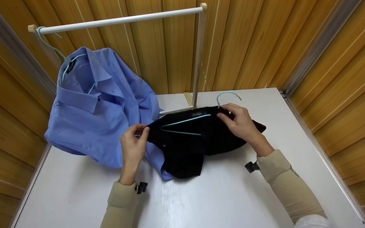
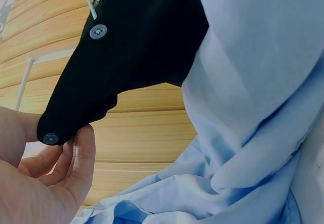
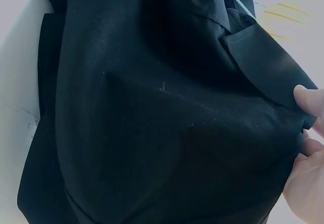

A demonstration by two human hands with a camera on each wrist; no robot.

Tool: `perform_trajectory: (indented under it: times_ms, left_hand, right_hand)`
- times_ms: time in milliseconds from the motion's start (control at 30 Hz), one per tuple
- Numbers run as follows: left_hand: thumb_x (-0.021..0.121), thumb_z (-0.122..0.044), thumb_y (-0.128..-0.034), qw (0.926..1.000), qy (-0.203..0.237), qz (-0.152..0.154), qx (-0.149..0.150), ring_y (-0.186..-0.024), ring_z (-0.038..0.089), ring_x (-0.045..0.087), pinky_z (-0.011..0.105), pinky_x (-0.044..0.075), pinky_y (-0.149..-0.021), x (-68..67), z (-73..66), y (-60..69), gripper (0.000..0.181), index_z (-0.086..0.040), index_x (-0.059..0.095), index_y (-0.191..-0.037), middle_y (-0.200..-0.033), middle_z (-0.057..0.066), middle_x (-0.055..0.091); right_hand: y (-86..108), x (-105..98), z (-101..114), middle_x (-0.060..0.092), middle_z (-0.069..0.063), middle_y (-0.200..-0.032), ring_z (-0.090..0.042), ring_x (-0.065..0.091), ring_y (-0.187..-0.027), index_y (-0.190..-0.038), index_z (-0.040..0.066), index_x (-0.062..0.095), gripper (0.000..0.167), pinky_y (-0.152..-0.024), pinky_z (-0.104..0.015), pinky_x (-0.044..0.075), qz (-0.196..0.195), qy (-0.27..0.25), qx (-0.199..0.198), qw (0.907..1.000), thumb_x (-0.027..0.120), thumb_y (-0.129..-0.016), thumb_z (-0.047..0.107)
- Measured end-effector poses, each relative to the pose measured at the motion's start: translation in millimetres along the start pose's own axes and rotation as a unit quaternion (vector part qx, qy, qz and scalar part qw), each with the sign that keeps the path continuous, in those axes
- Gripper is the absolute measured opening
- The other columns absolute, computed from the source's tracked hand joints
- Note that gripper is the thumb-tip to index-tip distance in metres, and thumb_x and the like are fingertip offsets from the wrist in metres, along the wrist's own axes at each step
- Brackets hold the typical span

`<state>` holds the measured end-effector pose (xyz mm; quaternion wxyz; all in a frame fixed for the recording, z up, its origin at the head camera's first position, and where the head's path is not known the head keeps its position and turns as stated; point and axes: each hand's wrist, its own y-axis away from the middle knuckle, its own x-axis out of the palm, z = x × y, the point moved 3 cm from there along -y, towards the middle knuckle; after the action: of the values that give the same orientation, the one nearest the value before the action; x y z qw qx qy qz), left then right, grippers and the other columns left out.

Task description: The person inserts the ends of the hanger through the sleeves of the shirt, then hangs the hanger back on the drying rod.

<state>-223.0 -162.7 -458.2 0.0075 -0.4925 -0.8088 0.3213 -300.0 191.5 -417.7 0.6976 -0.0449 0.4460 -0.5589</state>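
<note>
A black shirt (image 1: 182, 148) is held up in front of me, with a thin light-green hanger (image 1: 182, 121) partly inside it. The hanger's hook (image 1: 228, 92) sticks up above the cloth near my right hand. My left hand (image 1: 133, 147) pinches one edge of the shirt; in the left wrist view a button (image 2: 50, 139) shows beside the thumb, and a second one sits farther along. My right hand (image 1: 239, 122) pinches the shirt by the collar (image 3: 268, 64). Part of the hanger is hidden by the black cloth.
A blue shirt (image 1: 106, 104) hangs on another light-green hanger at the left end of a white rack bar (image 1: 122, 21). Its lower part reaches beside and behind the black shirt. The rack's upright (image 1: 198, 57) stands behind, near the wooden wall (image 1: 246, 41). Below lies a white table (image 1: 195, 202).
</note>
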Motion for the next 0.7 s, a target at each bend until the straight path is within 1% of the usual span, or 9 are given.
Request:
perform_trajectory:
  times_ms: [100, 200, 400, 500, 600, 700]
  left_hand:
    - [0.075, -0.005, -0.0923, 0.9999, 0.009, 0.003, 0.008, -0.075, 0.022, 0.069, 0.032, 0.055, -0.069, 1.0, -4.1, 0.5, 0.006, 0.001, 0.076, -0.094, -0.085, 0.010, 0.072]
    - [0.075, -0.005, -0.0934, 0.9997, 0.014, 0.011, 0.017, -0.076, 0.022, 0.069, 0.033, 0.056, -0.069, 2.6, -8.2, 1.5, 0.006, 0.000, 0.077, -0.095, -0.086, 0.010, 0.072]
    - [0.075, -0.006, -0.0938, 0.9992, 0.022, 0.022, 0.025, -0.077, 0.019, 0.069, 0.033, 0.057, -0.071, 6.9, -16.5, 3.6, 0.006, -0.001, 0.077, -0.096, -0.087, 0.008, 0.072]
    - [0.075, -0.004, -0.0925, 0.9985, 0.029, 0.022, 0.042, -0.076, 0.019, 0.069, 0.033, 0.057, -0.069, 10.0, -20.8, 5.5, 0.005, 0.000, 0.077, -0.094, -0.086, 0.007, 0.072]
    - [0.076, -0.003, -0.0910, 0.9970, 0.033, 0.024, 0.066, -0.074, 0.020, 0.069, 0.033, 0.057, -0.068, 14.4, -24.1, 8.0, 0.004, 0.001, 0.077, -0.093, -0.084, 0.006, 0.073]
    - [0.077, -0.003, -0.0901, 0.9952, 0.033, 0.032, 0.086, -0.074, 0.019, 0.069, 0.034, 0.058, -0.067, 19.5, -26.6, 10.3, 0.005, 0.001, 0.076, -0.093, -0.084, 0.005, 0.073]
  right_hand:
    - [0.5, 4.2, 0.3, 0.072, -0.009, -0.104, -0.022, 0.067, -0.100, -0.111, -0.005, 0.072, 0.018, -0.090, -0.034, 0.052, -0.002, 0.012, -0.016, 0.9998, 0.073, -0.096, 0.005]
    - [1.2, 8.0, 0.6, 0.072, -0.008, -0.103, -0.022, 0.068, -0.098, -0.111, -0.004, 0.073, 0.017, -0.089, -0.035, 0.053, -0.003, 0.017, -0.028, 0.9994, 0.072, -0.096, 0.004]
    - [1.6, 12.9, 1.0, 0.071, -0.008, -0.101, -0.020, 0.068, -0.095, -0.111, -0.004, 0.073, 0.017, -0.086, -0.034, 0.053, -0.005, 0.023, -0.040, 0.9989, 0.072, -0.095, 0.002]
    - [1.8, 14.7, 1.9, 0.071, -0.009, -0.100, -0.019, 0.068, -0.094, -0.110, -0.004, 0.073, 0.016, -0.085, -0.034, 0.054, -0.007, 0.025, -0.044, 0.9987, 0.072, -0.095, 0.002]
    - [2.2, 17.3, 2.0, 0.071, -0.008, -0.099, -0.019, 0.068, -0.093, -0.109, -0.003, 0.073, 0.015, -0.085, -0.033, 0.054, -0.011, 0.024, -0.048, 0.9985, 0.072, -0.095, 0.001]
    - [3.0, 20.3, 2.1, 0.072, -0.007, -0.099, -0.020, 0.068, -0.093, -0.108, -0.003, 0.073, 0.015, -0.085, -0.034, 0.054, -0.020, 0.024, -0.051, 0.9982, 0.074, -0.093, 0.000]
